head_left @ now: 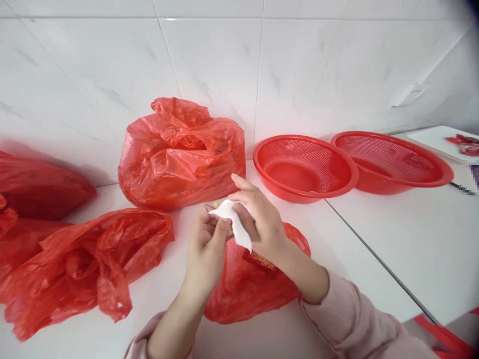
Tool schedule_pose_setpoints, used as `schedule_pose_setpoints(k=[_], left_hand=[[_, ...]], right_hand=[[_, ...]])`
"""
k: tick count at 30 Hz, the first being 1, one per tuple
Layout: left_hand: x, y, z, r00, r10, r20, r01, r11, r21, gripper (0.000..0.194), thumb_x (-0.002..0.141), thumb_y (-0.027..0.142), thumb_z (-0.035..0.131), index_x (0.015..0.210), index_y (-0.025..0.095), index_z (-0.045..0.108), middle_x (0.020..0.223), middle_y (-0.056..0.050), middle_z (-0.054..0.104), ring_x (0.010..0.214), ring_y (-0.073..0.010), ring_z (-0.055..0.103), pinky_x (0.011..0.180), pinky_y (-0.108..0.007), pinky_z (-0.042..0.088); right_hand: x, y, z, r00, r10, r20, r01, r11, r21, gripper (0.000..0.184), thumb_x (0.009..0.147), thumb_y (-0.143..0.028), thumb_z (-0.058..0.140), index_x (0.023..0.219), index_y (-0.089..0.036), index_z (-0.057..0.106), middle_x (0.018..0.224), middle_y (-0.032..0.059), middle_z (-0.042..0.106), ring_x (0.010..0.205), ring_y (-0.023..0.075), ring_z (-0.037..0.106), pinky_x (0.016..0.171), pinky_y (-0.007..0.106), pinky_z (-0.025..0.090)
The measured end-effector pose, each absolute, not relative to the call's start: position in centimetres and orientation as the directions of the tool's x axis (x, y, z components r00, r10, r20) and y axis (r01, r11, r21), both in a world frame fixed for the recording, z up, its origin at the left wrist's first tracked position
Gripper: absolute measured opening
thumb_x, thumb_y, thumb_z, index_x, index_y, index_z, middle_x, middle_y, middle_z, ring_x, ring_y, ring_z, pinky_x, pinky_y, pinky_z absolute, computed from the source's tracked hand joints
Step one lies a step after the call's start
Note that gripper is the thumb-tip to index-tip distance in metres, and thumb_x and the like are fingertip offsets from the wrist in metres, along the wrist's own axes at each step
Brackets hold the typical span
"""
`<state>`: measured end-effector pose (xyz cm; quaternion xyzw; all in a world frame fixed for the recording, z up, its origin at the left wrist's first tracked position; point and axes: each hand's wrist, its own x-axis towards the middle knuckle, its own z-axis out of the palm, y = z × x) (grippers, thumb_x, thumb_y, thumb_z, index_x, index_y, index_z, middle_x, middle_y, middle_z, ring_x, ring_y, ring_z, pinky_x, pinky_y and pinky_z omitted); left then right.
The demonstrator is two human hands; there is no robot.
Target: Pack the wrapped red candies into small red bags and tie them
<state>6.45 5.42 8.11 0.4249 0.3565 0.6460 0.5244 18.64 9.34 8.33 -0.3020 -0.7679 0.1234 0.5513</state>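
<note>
My left hand (207, 243) and my right hand (257, 219) meet above the white counter, both pinching a small white wrapper (232, 220) with something pale inside it. Directly under my hands lies a flat red plastic bag (247, 284) with a small red packet (261, 260) with gold print on it. A full, knotted red plastic bag (180, 152) stands just behind my hands against the tiled wall.
Crumpled red bags (86, 262) lie at the left, and more red bags (33, 189) behind them. Two red mesh baskets (305, 167) (392, 162) sit at the right. A white board (441, 139) with red scraps is at far right. The counter edge (411, 314) drops off at lower right.
</note>
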Motion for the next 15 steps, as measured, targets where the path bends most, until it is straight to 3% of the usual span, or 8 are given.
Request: schedule_pose_setpoints(k=[3, 5, 7, 11, 15], left_hand=[[6.5, 5.5, 8.3, -0.119, 0.979, 0.165, -0.421, -0.2, 0.885, 0.021, 0.088, 0.026, 0.067, 0.075, 0.019, 0.051, 0.077, 0.005, 0.057, 0.071, -0.0061, 0.056, 0.069, -0.017, 0.053], [6.4, 5.5, 8.6, -0.146, 0.978, 0.149, -0.437, -0.198, 0.877, 0.025, 0.086, 0.026, 0.069, 0.072, 0.019, 0.049, 0.074, 0.005, 0.057, 0.071, -0.0064, 0.058, 0.075, -0.02, 0.057], [6.3, 5.5, 8.7, -0.131, 0.982, 0.137, -0.441, -0.181, 0.879, 0.025, 0.085, 0.027, 0.07, 0.073, 0.018, 0.05, 0.074, 0.005, 0.057, 0.072, -0.0069, 0.059, 0.075, -0.021, 0.058], [6.4, 5.6, 8.5, -0.054, 0.99, 0.133, -0.375, -0.144, 0.916, 0.02, 0.086, 0.028, 0.07, 0.076, 0.019, 0.054, 0.075, 0.005, 0.061, 0.07, -0.0072, 0.061, 0.067, -0.018, 0.056], [6.3, 5.9, 8.1, -0.112, 0.962, 0.25, -0.174, -0.266, 0.948, 0.018, 0.086, 0.027, 0.069, 0.075, 0.018, 0.058, 0.073, 0.003, 0.063, 0.067, -0.0078, 0.06, 0.068, -0.019, 0.054]], right_hand=[[20.6, 11.3, 8.0, -0.072, 0.686, 0.724, 0.254, 0.715, -0.652, 0.019, 0.1, -0.028, 0.043, 0.107, -0.022, 0.058, 0.134, 0.0109, 0.06, 0.124, 0.0213, 0.058, 0.101, 0.04, 0.049], [21.9, 12.5, 7.9, 0.054, 0.794, 0.606, 0.161, 0.592, -0.79, 0.019, 0.098, -0.035, 0.048, 0.103, -0.022, 0.06, 0.126, 0.0088, 0.065, 0.117, 0.022, 0.062, 0.099, 0.041, 0.05], [22.5, 13.2, 8.1, 0.096, 0.893, 0.44, -0.039, 0.445, -0.895, 0.018, 0.095, -0.039, 0.053, 0.1, -0.023, 0.061, 0.115, 0.006, 0.07, 0.106, 0.0212, 0.067, 0.093, 0.04, 0.053], [21.7, 12.4, 8.9, -0.122, 0.974, 0.193, -0.444, 0.12, -0.888, 0.019, 0.09, -0.043, 0.059, 0.095, -0.025, 0.062, 0.107, 0.0031, 0.071, 0.089, 0.0192, 0.07, 0.078, 0.036, 0.057], [20.6, 10.3, 10.1, -0.453, 0.879, 0.15, -0.5, -0.111, -0.859, 0.033, 0.088, -0.052, 0.058, 0.095, -0.022, 0.069, 0.09, 0.0053, 0.069, 0.079, 0.0193, 0.066, 0.069, 0.034, 0.055]])
